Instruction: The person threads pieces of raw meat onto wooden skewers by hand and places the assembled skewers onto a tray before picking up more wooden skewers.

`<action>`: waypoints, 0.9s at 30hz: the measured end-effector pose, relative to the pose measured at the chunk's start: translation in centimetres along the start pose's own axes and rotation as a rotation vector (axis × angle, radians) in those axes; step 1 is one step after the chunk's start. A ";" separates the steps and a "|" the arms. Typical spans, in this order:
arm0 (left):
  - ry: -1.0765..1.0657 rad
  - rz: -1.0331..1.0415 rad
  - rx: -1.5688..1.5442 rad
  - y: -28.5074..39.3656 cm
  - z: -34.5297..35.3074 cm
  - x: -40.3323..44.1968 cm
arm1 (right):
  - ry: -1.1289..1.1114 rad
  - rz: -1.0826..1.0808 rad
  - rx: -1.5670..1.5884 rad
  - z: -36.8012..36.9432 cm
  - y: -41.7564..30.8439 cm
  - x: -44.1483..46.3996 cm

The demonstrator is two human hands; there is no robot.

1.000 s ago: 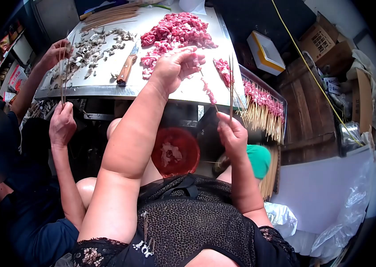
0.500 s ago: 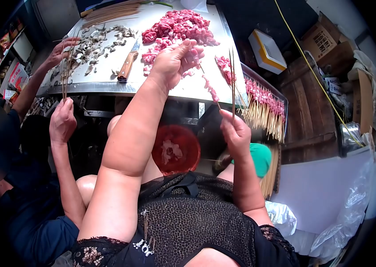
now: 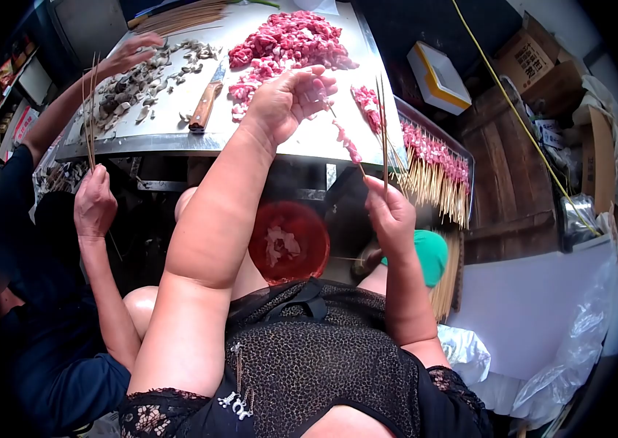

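My left hand [image 3: 288, 102] is over the board, its thumb and fingers round pale pink meat at the upper tip of a skewer. Several meat pieces [image 3: 348, 143] are threaded along that skewer. Its lower end is pinched in my right hand [image 3: 391, 213], which also holds bare upright skewers [image 3: 384, 139]. Behind my left hand lies a large pile of raw meat [image 3: 291, 42]. A smaller strip of meat [image 3: 369, 108] lies right of it. Filled skewers [image 3: 437, 164] lie in rows in a tray at the right.
A co-worker's hand [image 3: 96, 201] holds skewers at the left; the other hand [image 3: 137, 52] is over grey pieces [image 3: 123, 95]. A wooden-handled knife [image 3: 206, 106] lies on the white board [image 3: 177, 133]. Below is a red basin [image 3: 309, 255]; a white-yellow box [image 3: 437, 77] stands right.
My right hand has shifted slightly right and up with the skewers. My left hand stays at the skewer tip. The co-worker's far hand has moved right over the grey pieces.
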State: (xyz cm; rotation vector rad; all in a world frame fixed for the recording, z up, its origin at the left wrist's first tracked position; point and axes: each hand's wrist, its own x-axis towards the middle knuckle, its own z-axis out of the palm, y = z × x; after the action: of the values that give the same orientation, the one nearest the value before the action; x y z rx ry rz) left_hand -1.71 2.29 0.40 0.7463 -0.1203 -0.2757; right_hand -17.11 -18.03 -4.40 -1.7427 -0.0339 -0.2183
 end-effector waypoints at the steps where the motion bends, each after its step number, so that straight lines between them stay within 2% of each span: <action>1: -0.016 -0.023 -0.026 -0.1 0.1 0.0 | -0.005 -0.004 0.004 -0.1 0.1 0.0; 11: -0.074 -0.033 -0.015 -1.0 0.1 0.3 | -0.026 0.052 0.046 0.6 -0.3 0.4; 13: -0.089 -0.036 -0.037 -1.1 -0.2 0.6 | -0.068 0.222 0.258 0.6 -0.3 0.5; 19: -0.088 -0.048 -0.061 -1.3 0.1 0.6 | -0.125 0.375 0.501 1.1 -0.7 0.8; 23: -0.041 -0.050 0.015 -1.5 1.0 0.1 | -0.057 0.270 0.387 2.2 -0.7 1.2; 27: -0.100 -0.084 0.088 -1.9 0.6 0.6 | -0.011 0.175 0.283 2.1 -0.4 1.6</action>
State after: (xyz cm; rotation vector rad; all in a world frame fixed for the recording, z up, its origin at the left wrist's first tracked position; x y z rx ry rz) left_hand -1.61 0.43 -0.48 0.8258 -0.1971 -0.3900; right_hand -15.29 -16.03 -4.08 -1.4552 0.0756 -0.0709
